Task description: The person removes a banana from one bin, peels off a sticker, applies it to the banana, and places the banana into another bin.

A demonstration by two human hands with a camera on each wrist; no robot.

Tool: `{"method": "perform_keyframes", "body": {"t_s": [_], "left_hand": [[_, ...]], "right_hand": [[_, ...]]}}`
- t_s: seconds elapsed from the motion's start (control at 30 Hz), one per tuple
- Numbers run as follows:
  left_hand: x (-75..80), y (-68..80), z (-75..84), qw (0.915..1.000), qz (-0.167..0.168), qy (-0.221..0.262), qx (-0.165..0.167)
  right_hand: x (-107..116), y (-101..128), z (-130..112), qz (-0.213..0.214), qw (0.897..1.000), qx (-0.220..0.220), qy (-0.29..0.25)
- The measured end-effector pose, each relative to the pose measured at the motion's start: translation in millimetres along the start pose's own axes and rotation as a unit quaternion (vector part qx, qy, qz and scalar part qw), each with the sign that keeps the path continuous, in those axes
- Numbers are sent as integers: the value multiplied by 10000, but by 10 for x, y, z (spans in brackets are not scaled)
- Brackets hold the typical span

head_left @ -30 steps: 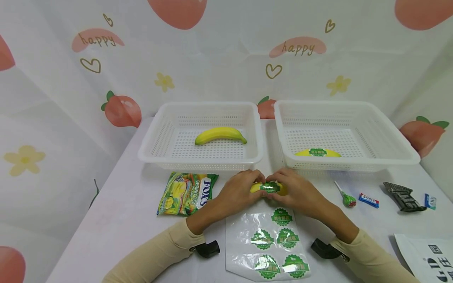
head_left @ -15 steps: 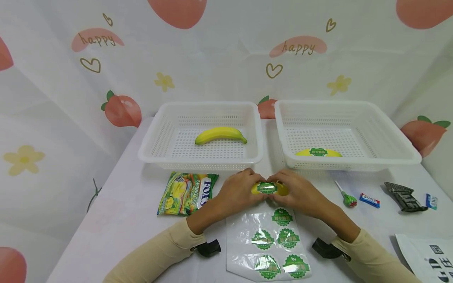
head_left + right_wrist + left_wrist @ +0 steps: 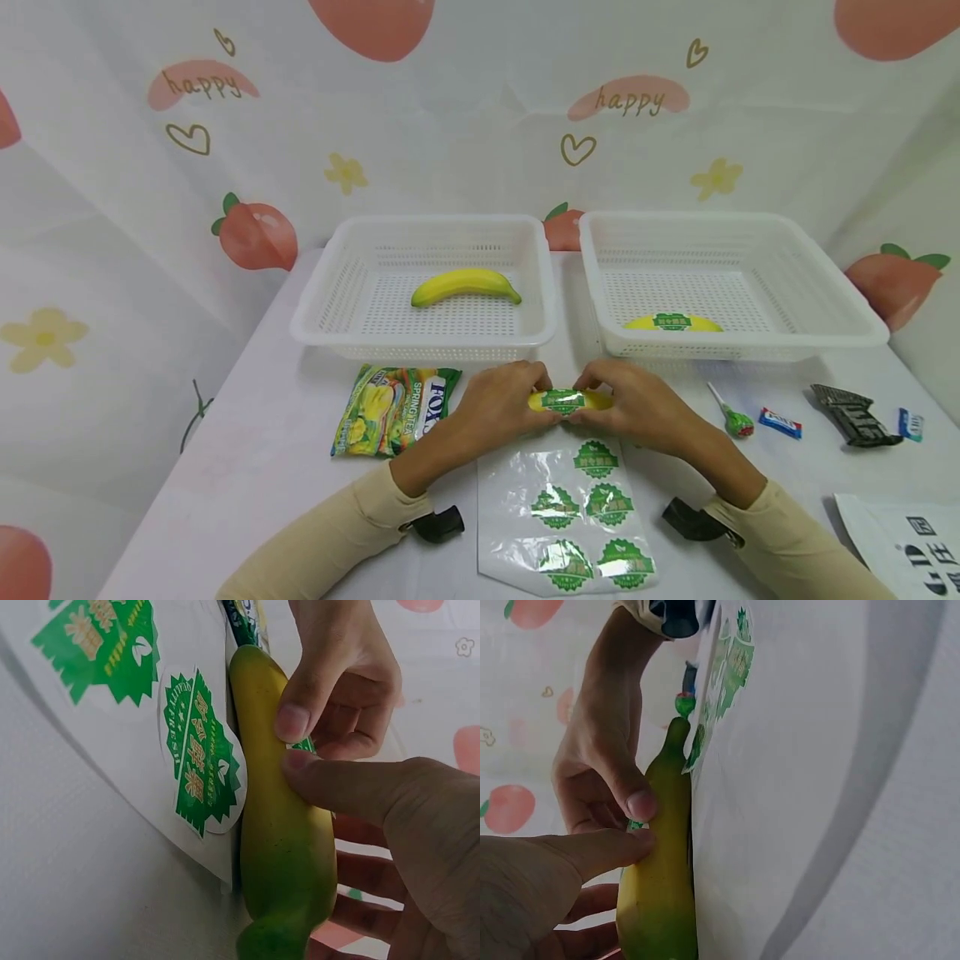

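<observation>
Both hands hold a yellow banana (image 3: 596,402) with green ends, low over the table in front of the baskets. A green label sticker (image 3: 562,402) lies across its middle. My left hand (image 3: 501,404) grips the left part, its thumb pressing the near side. My right hand (image 3: 641,407) grips the other part, and the two thumb tips come close together on the peel in the right wrist view. Other fingers curl behind the banana, partly hidden. Just below the hands lies a clear sheet (image 3: 502,500) with several green stickers (image 3: 609,504).
A left white basket (image 3: 423,340) holds a plain banana (image 3: 465,286); a right basket (image 3: 750,342) holds a stickered one (image 3: 697,324). A candy bag (image 3: 393,410) lies left. At right are a lollipop (image 3: 739,425), small packets (image 3: 780,422), a black wrapper (image 3: 855,417) and a white bag (image 3: 900,542).
The fingers of both hands have moved apart along the top of the banana, baring more of it and the sticker. The banana has turned slightly and the sticker sits a little farther left.
</observation>
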State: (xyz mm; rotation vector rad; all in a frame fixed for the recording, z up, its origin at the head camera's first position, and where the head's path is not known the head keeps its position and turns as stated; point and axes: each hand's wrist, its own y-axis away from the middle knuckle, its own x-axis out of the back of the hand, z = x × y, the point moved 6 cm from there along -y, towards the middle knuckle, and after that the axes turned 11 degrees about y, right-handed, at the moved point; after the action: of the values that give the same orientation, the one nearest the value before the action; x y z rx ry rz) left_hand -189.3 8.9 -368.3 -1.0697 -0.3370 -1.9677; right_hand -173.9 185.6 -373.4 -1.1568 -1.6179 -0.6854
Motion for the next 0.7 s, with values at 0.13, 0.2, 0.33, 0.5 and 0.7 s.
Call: {"method": "perform_keyframes", "body": {"t_s": [0.13, 0.2, 0.33, 0.5, 0.7], "left_hand": [[-17, 4, -6, 9999, -72, -113, -33], [-25, 7, -3, 9997, -81, -212, -95], [-33, 13, 16, 9992, -16, -335, -215], [-43, 25, 37, 9988, 93, -383, -287], [-53, 31, 60, 9985, 57, -450, -291]], "right_hand": [[11, -7, -8, 73, 9999, 115, 19], [17, -12, -17, 119, 9997, 227, 42], [20, -10, -24, 140, 9994, 313, 95], [17, 2, -43, 151, 9995, 266, 85], [10, 29, -90, 267, 9977, 487, 385]]}}
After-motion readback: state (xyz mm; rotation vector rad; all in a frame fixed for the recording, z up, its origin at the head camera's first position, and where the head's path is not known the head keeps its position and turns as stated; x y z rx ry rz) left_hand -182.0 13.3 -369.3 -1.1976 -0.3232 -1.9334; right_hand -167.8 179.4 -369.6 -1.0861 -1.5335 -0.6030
